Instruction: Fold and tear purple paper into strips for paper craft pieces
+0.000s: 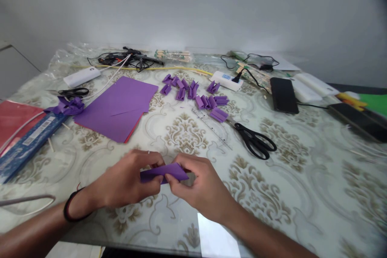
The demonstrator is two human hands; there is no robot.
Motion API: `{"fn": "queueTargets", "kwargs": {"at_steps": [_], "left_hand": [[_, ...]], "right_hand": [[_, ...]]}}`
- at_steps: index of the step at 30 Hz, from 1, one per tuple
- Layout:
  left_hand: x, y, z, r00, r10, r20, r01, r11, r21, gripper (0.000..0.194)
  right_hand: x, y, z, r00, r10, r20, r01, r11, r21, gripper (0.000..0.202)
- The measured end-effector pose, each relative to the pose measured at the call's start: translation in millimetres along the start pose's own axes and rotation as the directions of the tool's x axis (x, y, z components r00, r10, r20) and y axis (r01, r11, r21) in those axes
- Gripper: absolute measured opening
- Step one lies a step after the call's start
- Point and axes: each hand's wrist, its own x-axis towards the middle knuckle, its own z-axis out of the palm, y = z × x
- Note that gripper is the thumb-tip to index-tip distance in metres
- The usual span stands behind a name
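A folded piece of purple paper is held just above the table between both my hands. My left hand pinches its left part, thumb in front and fingers behind. On the other side, my right hand grips it near the middle and right end in the same way. Beyond the hands lie several small folded purple paper pieces in a loose group. Large purple sheets with a red edge beneath lie at the left. A clear ruler and black-handled scissors lie to the right.
Smaller scissors, crumpled purple paper and a blue box are at far left. A white power strip, black phone and white power banks stand at back right. Cables run along the wall side of the patterned tablecloth.
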Motion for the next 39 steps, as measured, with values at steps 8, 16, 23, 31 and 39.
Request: {"fn": "queueTargets", "kwargs": {"at_steps": [8,16,23,31,39], "left_hand": [[-2.3,-3.8,-2.7,0.998,-0.039,-0.047,0.036,0.997,-0.068,0.009],[-3.0,-10.0,-9.0,0.996,-0.064,-0.068,0.061,0.997,-0.043,0.010],[-3.5,-10.1,-21.4,0.985,-0.162,-0.059,0.157,0.984,-0.082,0.011],[-3.6,-22.5,-33.6,0.978,-0.162,-0.131,0.109,0.934,-0.341,0.010],[0.6,-28.6,-42.5,0.962,-0.156,-0.226,0.022,0.864,-0.503,0.013]], "right_hand": [[-0.2,-2.2,-3.9,1.000,0.014,-0.003,-0.014,1.000,0.028,0.029],[-1.0,-3.0,-7.6,1.000,-0.003,-0.029,0.004,1.000,0.025,0.027],[-0.9,-1.2,-13.5,0.998,0.061,-0.033,-0.057,0.993,0.106,0.025],[0.2,2.1,-21.3,0.978,0.170,-0.119,-0.121,0.934,0.335,0.030],[1.6,17.3,-33.0,0.956,0.177,-0.236,-0.089,0.936,0.341,0.024]]}}
